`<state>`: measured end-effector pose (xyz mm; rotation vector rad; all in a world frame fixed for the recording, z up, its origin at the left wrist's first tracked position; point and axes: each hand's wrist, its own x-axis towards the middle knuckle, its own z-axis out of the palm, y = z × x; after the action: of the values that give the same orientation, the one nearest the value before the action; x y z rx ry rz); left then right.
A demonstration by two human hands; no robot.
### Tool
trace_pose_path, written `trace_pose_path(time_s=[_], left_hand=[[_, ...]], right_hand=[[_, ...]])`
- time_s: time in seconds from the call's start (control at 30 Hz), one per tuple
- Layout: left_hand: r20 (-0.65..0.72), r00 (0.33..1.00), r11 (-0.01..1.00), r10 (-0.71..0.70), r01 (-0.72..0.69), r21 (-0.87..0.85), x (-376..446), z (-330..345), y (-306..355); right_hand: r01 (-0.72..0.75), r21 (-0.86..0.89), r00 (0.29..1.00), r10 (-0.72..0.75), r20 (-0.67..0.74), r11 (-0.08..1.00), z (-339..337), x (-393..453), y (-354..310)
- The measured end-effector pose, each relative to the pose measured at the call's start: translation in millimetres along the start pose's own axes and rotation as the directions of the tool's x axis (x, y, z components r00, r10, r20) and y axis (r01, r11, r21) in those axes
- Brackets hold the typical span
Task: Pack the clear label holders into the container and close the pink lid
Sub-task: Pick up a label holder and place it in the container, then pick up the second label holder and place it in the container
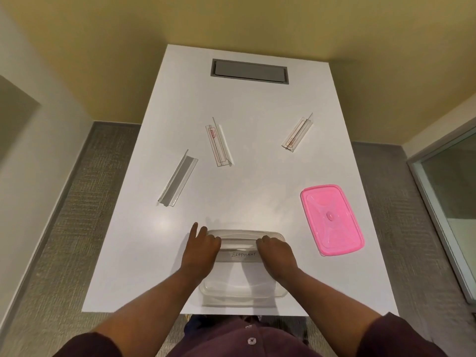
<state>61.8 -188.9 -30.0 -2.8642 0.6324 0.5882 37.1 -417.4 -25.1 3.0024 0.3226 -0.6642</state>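
A clear plastic container (242,292) stands open at the near edge of the white table. Over it I hold a clear label holder (239,249) with "ELEPHANT" written on its strip. My left hand (202,249) grips its left end and my right hand (277,253) grips its right end. Three more clear label holders lie farther out: one at the left (178,179), one in the middle with red print (218,145), one at the right (297,133). The pink lid (332,219) lies flat to the right of the container.
The white table (257,186) has a grey cable hatch (249,72) set in its far end. Grey carpet surrounds the table, and a glass panel stands at the right.
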Motion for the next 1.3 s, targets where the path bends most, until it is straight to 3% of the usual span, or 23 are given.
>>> trace_pose_path(time_s=[0.43, 0.73, 0.87, 1.0, 1.1, 1.3], left_hand=[[-0.046, 0.998, 0.999, -0.038, 0.037, -0.022, 5.4, 7.8, 11.3], [-0.003, 1.0, 1.0, -0.003, 0.003, -0.022, 4.0, 3.2, 9.2], [-0.102, 0.994, 0.993, 0.046, -0.057, -0.103, -0.3, 3.2, 2.5], [-0.34, 0.939, 0.953, 0.058, -0.153, -0.261, -6.6, 2.0, -5.1], [-0.495, 0.867, 0.883, -0.064, -0.182, -0.434, -9.7, 0.0, -11.2], [-0.468, 0.814, 0.778, -0.345, -0.031, -0.627, -12.4, -19.4, -38.1]], right_hand=[[-0.083, -0.113, 0.996, 0.079, -0.04, 0.99, 5.7, -4.9, -6.5], [-0.039, 0.033, 0.999, 0.04, -0.019, 0.999, 5.3, -3.9, 4.3], [-0.043, 0.175, 0.998, 0.052, -0.044, 0.984, 1.3, -2.4, 8.5], [-0.055, 0.42, 0.984, 0.119, -0.129, 0.906, -12.3, -3.1, 12.9], [-0.074, 0.598, 0.972, 0.192, -0.135, 0.798, -29.8, -3.3, 15.2], [-0.039, 0.816, 0.949, 0.278, -0.151, 0.577, -66.3, 15.0, 9.9]])
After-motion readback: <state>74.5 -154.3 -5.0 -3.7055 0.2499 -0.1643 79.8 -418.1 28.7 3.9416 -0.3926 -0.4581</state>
